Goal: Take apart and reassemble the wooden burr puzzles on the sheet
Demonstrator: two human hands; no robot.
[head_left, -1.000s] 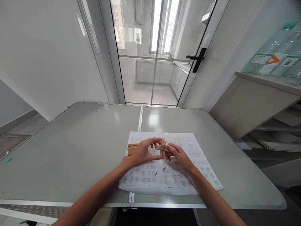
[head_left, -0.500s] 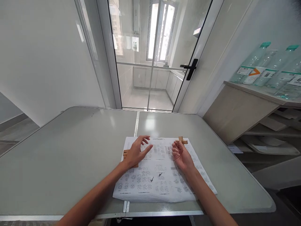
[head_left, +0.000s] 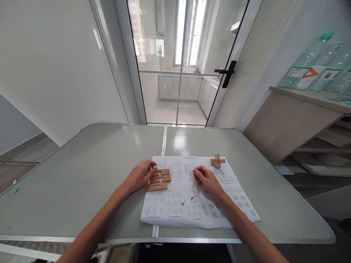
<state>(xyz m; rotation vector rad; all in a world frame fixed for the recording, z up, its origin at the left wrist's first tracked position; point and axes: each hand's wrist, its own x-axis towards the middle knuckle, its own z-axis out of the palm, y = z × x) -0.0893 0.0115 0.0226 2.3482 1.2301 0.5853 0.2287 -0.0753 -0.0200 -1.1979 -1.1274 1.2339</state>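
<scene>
Three flat wooden puzzle pieces with cut-out slots lie staggered on the left of a printed sheet; the lowest bears a "2". My left hand is at their left ends, its bent fingers apart and its fingertips at the upper pieces. Whether it grips one is not clear. Above the middle of the sheet, my right hand has its fingers curled in, thumb against the fingers; what may be inside is hidden. Beyond it, a cross-shaped cluster of joined wooden pieces rests near the sheet's far right corner.
The grey folding table has a metal seam down its middle. A small green object lies by its left edge. Clear plastic bottles stand on a wooden shelf unit at right. A glass door stands behind the table.
My left hand has drawn back left, uncovering the three slotted pieces. My right hand has moved away from the wooden cross, toward me and left across the sheet. The view has shifted slightly.
</scene>
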